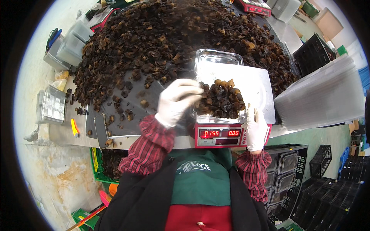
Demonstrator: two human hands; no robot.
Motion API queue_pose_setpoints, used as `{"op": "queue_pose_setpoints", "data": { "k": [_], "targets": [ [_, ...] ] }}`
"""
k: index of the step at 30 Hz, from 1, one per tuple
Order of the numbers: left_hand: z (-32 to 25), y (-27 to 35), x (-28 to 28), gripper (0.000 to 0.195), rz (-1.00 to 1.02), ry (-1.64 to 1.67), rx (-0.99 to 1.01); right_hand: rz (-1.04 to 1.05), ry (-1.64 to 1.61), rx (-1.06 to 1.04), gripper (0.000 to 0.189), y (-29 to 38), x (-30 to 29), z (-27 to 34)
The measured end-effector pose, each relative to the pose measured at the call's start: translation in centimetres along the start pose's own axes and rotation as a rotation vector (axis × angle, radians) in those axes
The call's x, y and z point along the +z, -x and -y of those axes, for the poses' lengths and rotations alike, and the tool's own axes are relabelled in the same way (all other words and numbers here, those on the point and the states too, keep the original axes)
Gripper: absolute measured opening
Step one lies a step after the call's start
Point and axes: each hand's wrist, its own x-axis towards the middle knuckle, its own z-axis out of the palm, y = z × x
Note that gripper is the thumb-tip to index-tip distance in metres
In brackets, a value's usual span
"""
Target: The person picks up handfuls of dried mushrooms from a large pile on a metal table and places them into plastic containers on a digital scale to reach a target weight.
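Observation:
In front of me a clear plastic clamshell box (199,117) lies open on a red-bodied digital scale (268,135) with a pale metal platform. A heap of dark brown wood ear fungus (222,99) fills the box, and its lid (218,57) is folded back away from me. My left hand (180,101), in a white glove, has its fingertips at the left side of the heap; whether they pinch a piece cannot be made out. My right hand (255,128), also gloved, is by the box's front right corner, over the scale's keys. Its grip is unclear.
A large pile of wood ear fungus (162,37) covers the table beyond. A smartphone (101,130) and an orange-yellow tool (75,127) lie at the left edge. Stacked clear plastic boxes (321,92) stand on the right. Below is a black crate (302,161) of boxes.

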Motion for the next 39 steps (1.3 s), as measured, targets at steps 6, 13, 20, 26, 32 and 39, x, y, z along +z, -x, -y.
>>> {"op": "queue_pose_setpoints", "data": {
  "k": [6,13,20,26,32,39],
  "targets": [
    [-0.6,-1.5,0.9,0.026,0.005,-0.163,0.031,-0.128,-0.009,-0.061,0.034,0.5,-0.7,0.4],
    [12.0,4.4,-1.8,0.034,0.234,-0.724,-0.133,-0.120,0.056,-0.106,0.036,0.2,-1.4,-0.9],
    [13.5,5.6,-2.1,0.023,0.012,-0.283,-0.307,-0.155,0.467,-0.501,0.030,-0.6,-1.5,-4.2],
    [3.8,1.4,-2.3,0.025,-0.170,-0.087,-0.174,-0.035,0.569,-0.411,0.051,-0.4,-2.1,-4.6],
    [-0.9,-0.4,1.2,0.029,0.293,-0.369,0.136,0.064,0.408,-0.309,0.039,0.4,-0.6,-1.7],
    [2.8,-4.8,-0.2,0.030,-0.034,-0.263,-0.113,0.031,0.458,-0.448,0.027,0.7,-0.6,-3.6]
  ]
}}
